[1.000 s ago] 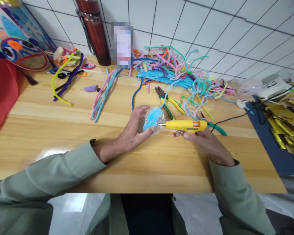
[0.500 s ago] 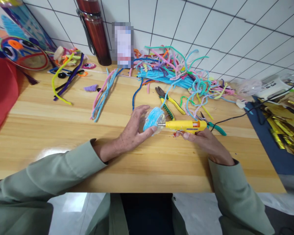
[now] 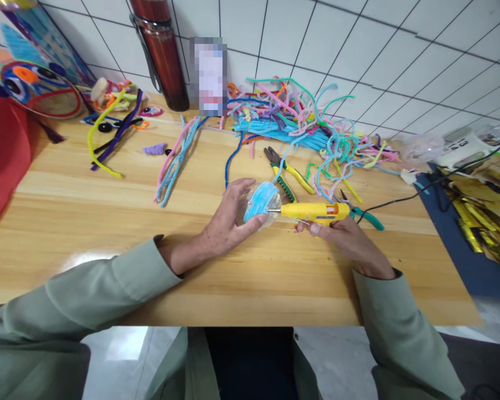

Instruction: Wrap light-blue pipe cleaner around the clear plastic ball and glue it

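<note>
My left hand [image 3: 233, 216] is closed around a clear, rounded plastic piece [image 3: 270, 219] whose face is covered with light blue pipe cleaner [image 3: 259, 201]. A loose end of the blue pipe cleaner runs up and to the right from it. In my right hand [image 3: 345, 236] is a yellow hot glue gun [image 3: 312, 212], its metal nozzle at the right side of the blue covering. Whether glue is coming out is too small to tell. Just beyond lie yellow-and-green pliers [image 3: 284, 172]. Teal-handled pliers [image 3: 369, 218] lie partly behind the glue gun.
A tangled heap of pipe cleaners [image 3: 291, 125] lies along the tiled wall. A red thermos [image 3: 162, 55] and a blurred-out upright object [image 3: 210, 78] stand at the back. Black cord [image 3: 425, 189] crosses the right side. Gold foil [image 3: 479, 216] lies far right; a decorated mask-like piece [image 3: 41, 91] sits left.
Almost nothing differs. My right hand and the glue gun have shifted very slightly left, with the nozzle still at the blue piece. The left hand keeps its grip.
</note>
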